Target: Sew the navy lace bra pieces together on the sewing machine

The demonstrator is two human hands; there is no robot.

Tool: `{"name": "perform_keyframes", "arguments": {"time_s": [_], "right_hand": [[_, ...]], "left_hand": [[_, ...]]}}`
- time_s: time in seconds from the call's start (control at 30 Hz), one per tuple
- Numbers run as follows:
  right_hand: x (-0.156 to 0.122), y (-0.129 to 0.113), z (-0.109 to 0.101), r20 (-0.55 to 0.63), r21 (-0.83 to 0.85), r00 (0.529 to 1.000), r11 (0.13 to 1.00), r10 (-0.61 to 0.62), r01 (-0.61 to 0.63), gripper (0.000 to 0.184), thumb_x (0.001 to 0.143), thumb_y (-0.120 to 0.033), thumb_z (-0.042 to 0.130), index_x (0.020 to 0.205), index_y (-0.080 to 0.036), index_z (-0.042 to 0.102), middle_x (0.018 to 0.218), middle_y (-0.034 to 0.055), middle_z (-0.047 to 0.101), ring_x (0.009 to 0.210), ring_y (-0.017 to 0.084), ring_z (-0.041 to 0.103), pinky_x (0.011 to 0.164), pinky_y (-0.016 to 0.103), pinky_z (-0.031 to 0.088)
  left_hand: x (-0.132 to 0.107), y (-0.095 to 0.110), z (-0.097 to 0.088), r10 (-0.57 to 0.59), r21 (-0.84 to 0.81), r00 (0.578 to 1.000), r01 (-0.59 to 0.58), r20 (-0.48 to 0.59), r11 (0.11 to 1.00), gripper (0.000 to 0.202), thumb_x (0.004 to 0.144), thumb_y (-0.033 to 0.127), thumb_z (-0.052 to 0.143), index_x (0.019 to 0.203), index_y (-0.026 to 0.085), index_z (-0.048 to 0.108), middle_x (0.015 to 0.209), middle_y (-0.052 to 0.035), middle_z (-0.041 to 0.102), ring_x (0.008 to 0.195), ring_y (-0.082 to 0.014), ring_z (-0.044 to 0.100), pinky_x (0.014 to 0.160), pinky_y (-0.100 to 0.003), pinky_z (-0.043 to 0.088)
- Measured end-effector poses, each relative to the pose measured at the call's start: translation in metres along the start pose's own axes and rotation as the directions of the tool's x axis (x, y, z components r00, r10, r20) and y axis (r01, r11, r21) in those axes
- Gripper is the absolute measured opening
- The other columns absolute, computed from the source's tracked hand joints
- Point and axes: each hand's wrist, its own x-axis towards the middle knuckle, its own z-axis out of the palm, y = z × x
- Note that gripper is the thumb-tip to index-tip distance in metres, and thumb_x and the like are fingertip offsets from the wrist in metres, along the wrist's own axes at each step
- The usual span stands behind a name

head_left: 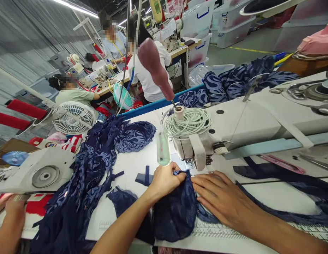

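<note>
Grey curtains (23,42) hang behind several co-workers (148,84), and nearer a white surface (137,158) carries a sewing machine (224,123) at the right, with a long heap of dark blue lace (87,169) trailing down at the left. Between them, just in front of the machine, lies a dark blue lace piece (174,218), its top edge pinched in the clenched grip of the left hand (166,178); the right hand (219,194) has a loose grip, its fingers (204,181) stretched flat and touching the piece's right edge
</note>
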Motion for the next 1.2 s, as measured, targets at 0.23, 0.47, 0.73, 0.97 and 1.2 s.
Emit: {"name": "perform_keyframes", "arguments": {"time_s": [0.23,0.47,0.73,0.97,1.2], "right_hand": [[0.001,0.001,0.000,0.026,-0.005,1.000,1.000,0.005,-0.005,0.024,0.100,-0.022,0.046,0.114,-0.019,0.065,0.114,0.0057,0.069,0.109,0.021,0.057,0.103,0.041,0.032],[0.003,0.000,-0.003,0.034,0.001,0.999,1.000,0.010,-0.010,0.025,0.101,-0.024,0.045,0.116,-0.019,0.065,0.115,0.0051,0.069,0.109,0.020,0.058,0.103,0.041,0.032],[0.002,0.000,-0.004,0.046,0.003,0.999,1.000,0.001,-0.001,0.025,0.101,-0.021,0.045,0.114,-0.020,0.065,0.116,0.0044,0.069,0.110,0.019,0.058,0.104,0.041,0.031],[0.002,0.001,-0.005,0.086,0.019,0.996,1.000,0.008,-0.010,0.022,0.099,-0.018,0.046,0.107,-0.021,0.066,0.114,0.0038,0.068,0.110,0.019,0.058,0.103,0.043,0.033],[0.004,0.002,-0.007,0.098,0.028,0.995,1.000,0.007,-0.010,0.022,0.101,-0.019,0.044,0.108,-0.020,0.065,0.113,0.0050,0.068,0.109,0.020,0.059,0.101,0.043,0.034]], "left_hand": [[0.005,0.003,-0.007,0.035,0.019,0.996,-0.036,0.077,0.999,0.020,0.079,0.042,0.067,0.083,0.022,0.066,0.076,0.0010,0.068,0.075,-0.0196,0.061,0.064,-0.025,0.038],[-0.001,0.004,-0.011,0.134,0.113,0.988,-0.143,0.078,0.983,0.017,0.084,0.039,0.065,0.091,0.024,0.069,0.088,-0.0024,0.073,0.088,-0.0239,0.067,0.073,-0.027,0.044],[0.015,0.000,-0.015,0.077,0.096,0.989,-0.089,0.126,0.991,0.038,0.074,0.044,0.076,0.105,0.023,0.068,0.100,-0.0037,0.073,0.098,-0.0260,0.066,0.081,-0.029,0.047],[0.007,-0.001,-0.016,0.143,0.027,0.987,-0.145,0.071,0.989,0.034,0.087,0.051,0.059,0.103,0.022,0.069,0.093,-0.0045,0.073,0.092,-0.0253,0.067,0.081,-0.030,0.048],[0.005,-0.001,-0.014,0.146,-0.073,0.977,-0.136,0.154,0.988,0.023,0.084,0.040,0.062,0.088,0.019,0.071,0.082,-0.0016,0.072,0.083,-0.0213,0.066,0.077,-0.027,0.049]]}}
